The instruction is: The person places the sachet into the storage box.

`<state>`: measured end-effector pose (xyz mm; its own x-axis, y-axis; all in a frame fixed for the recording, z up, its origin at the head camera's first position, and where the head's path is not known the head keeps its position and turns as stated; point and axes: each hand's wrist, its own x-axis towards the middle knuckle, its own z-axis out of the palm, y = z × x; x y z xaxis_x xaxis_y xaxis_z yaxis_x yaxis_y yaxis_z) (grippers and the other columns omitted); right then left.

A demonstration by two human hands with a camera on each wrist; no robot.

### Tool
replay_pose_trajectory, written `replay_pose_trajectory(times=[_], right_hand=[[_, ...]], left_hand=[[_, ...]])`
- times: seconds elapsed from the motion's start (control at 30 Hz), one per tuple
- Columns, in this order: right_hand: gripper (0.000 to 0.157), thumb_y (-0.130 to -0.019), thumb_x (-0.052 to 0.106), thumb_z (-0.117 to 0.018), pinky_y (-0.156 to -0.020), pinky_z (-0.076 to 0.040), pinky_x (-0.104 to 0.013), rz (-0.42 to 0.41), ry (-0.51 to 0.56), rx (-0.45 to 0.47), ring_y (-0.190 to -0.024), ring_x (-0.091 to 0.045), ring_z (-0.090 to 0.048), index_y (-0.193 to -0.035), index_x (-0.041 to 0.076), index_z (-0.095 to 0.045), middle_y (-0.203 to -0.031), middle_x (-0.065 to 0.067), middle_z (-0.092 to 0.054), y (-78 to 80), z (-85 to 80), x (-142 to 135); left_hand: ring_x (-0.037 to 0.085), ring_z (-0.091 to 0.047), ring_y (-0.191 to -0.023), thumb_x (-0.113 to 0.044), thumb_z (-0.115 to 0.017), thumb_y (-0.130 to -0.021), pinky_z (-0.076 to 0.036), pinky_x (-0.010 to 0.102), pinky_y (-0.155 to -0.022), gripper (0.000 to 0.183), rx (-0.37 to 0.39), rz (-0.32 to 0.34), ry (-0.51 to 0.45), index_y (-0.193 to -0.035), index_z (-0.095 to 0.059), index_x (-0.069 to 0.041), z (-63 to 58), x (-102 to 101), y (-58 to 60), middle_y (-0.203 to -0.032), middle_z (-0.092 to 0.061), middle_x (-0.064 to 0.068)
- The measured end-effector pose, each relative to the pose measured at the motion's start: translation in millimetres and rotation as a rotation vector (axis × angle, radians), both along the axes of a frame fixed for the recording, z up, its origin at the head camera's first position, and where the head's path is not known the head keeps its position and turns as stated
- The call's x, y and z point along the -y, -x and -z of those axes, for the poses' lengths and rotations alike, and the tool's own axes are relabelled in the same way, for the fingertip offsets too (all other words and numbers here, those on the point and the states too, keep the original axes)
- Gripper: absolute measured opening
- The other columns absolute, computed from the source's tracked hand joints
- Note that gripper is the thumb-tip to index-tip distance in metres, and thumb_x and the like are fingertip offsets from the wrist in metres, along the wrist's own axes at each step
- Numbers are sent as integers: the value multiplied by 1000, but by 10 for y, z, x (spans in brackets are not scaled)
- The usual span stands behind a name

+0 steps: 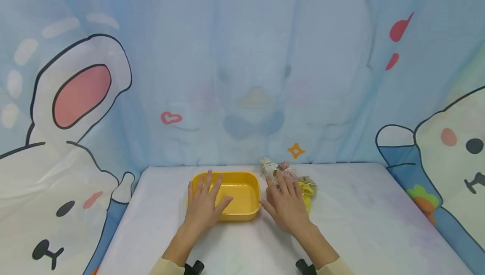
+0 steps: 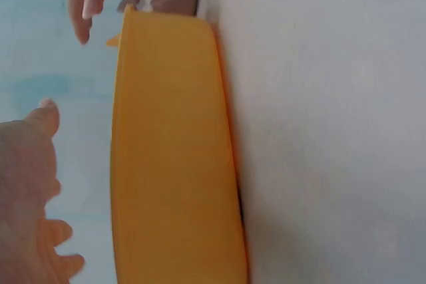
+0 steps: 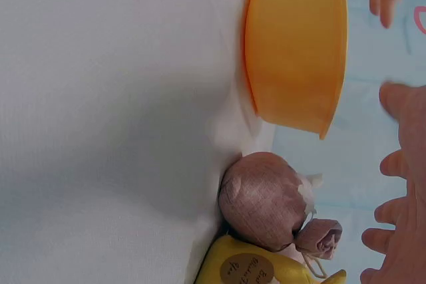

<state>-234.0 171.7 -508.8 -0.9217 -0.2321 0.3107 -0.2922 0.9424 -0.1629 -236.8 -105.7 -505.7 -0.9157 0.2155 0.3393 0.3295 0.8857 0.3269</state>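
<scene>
A yellow plastic tray (image 1: 242, 217) sits on the table. Over its left side my left hand (image 1: 202, 209) is held with fingers spread, above the rim and holding nothing. To the tray's right is a cluster of small tied cloth pouches: a whitish one (image 1: 267, 167), a pinkish one (image 1: 289, 174), a yellow one (image 1: 306, 195) and a grey-green one (image 1: 310, 181). My right hand (image 1: 289, 209) reaches above them, fingers loosely extended, hiding part of the cluster. In the right wrist view, a mauve pouch (image 3: 259, 197) with a cord-tied neck lies below the fingers, beside a yellow pouch with a round brown label (image 3: 246, 271).
A white cloth covers the table (image 1: 352, 216). Behind it hangs a light blue curtain (image 1: 250, 56) printed with cartoon animals, meeting the table's back edge close behind the pouches. Dark wrist devices (image 1: 194, 268) sit at both sleeves.
</scene>
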Motion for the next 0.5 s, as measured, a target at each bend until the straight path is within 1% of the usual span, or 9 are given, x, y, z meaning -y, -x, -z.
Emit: replay_pose_trajectory(times=[0.1,0.23,0.3,0.4,0.5], right_hand=[[71,-104,52,-57,-128,-16,-66,7,5,-6,-158,-42,-24,-163,18,-37,-172,-18,-23,10,-12,-14],[70,-104,47,-60,-129,-18,-65,19,-13,-30,-155,-42,-29,-162,15,-38,-169,-19,-30,33,-13,-44],[70,-104,44,-62,-129,-20,-64,24,-20,-40,-155,-42,-31,-162,14,-38,-168,-19,-32,49,-1,-63],[71,-104,43,-61,-128,-22,-63,27,-26,-39,-155,-42,-31,-163,12,-37,-168,-20,-32,76,24,-84],[71,-105,44,-60,-129,-21,-62,30,-26,-29,-156,-42,-30,-162,11,-36,-168,-21,-31,103,43,-99]], left_hand=[[41,-27,-157,-58,-48,-106,-7,72,-126,70,-38,-8,-57,-162,-39,-19,28,120,28,-170,-29,17],[37,-27,-158,-51,-42,-110,-1,71,-126,62,-45,-48,-124,-162,-39,-17,73,266,48,-171,-29,16],[37,-29,-157,-49,-42,-111,-3,71,-126,60,-62,-63,-146,-161,-40,-16,100,323,55,-170,-29,16],[39,-32,-155,-45,-45,-111,-7,72,-125,59,-94,-69,-178,-160,-43,-14,139,383,56,-169,-31,18],[40,-33,-155,-43,-46,-111,-9,72,-125,58,-101,-71,-202,-160,-43,-13,177,424,51,-169,-31,19]])
